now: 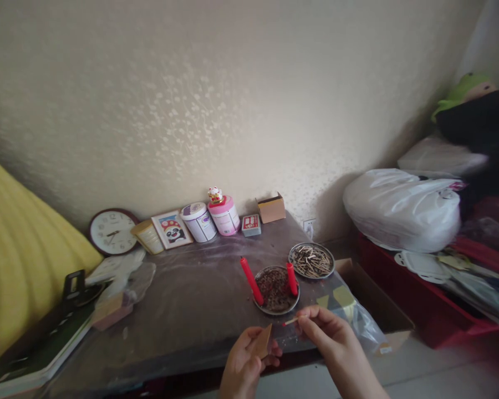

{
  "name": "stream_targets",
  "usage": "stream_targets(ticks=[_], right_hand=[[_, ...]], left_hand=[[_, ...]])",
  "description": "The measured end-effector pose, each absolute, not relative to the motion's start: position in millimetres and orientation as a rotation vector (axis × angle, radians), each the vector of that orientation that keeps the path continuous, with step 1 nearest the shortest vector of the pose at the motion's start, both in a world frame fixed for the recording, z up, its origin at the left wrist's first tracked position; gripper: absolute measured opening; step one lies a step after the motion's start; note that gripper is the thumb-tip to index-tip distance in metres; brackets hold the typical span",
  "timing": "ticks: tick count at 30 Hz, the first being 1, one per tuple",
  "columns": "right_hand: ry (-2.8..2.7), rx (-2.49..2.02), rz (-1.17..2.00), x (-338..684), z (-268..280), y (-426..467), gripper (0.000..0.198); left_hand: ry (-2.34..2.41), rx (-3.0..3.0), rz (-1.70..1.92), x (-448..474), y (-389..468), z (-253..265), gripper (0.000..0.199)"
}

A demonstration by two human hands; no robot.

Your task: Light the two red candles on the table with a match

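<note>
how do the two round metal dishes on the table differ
The nearer round metal dish holds dark burnt bits and has two red candles leaning on its rim; the farther round metal dish holds pale matchsticks and no candles. The nearer sits closer to both hands. Both are shallow and silver-rimmed.

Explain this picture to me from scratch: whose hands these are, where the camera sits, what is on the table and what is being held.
There is no machine here. One camera, worn on a person's head, looks forward and down, so the two bare hands at the bottom are the wearer's own. The left hand holds a small brown matchbox. The right hand pinches a matchstick with its tip pointing toward the box.

Beyond the hands is a dusty grey table. On it sits a metal dish of dark burnt bits with two red candles leaning at its edges, and behind it a second dish of matchsticks. Along the wall stand a clock, a panda picture, two round tins and a small cardboard box.
</note>
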State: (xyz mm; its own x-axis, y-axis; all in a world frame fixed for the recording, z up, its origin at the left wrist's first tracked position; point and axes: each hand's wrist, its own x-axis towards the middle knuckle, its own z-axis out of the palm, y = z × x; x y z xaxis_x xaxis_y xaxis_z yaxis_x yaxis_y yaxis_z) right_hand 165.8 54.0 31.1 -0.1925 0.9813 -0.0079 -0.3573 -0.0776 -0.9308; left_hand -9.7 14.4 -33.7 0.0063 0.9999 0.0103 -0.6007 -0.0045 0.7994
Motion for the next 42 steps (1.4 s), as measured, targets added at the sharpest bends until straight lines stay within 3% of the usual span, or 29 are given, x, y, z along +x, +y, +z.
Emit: stream_targets(ticks=[11,23,29,42], right_hand=[[-1.209,-0.811,1.463,163.6,28.4,44.6,0.021],[-1.845,-0.762,0.798,168.4,36.5,35.3,0.010],[-1.906,-0.645,0.621,168.4,36.0,36.5,0.019],[-1.913,-0.614,0.470,166.6,33.4,37.3,0.023]], left_hand=[[0.741,0.835,1.481,-13.5,17.3,-41.1,0.051],[0.846,0.894,1.463,-15.1,17.1,-44.7,0.060],[0.985,0.857,1.476,-17.3,23.6,-61.2,0.062],[1.001,0.875,1.490,-7.8,17.1,-35.5,0.060]])
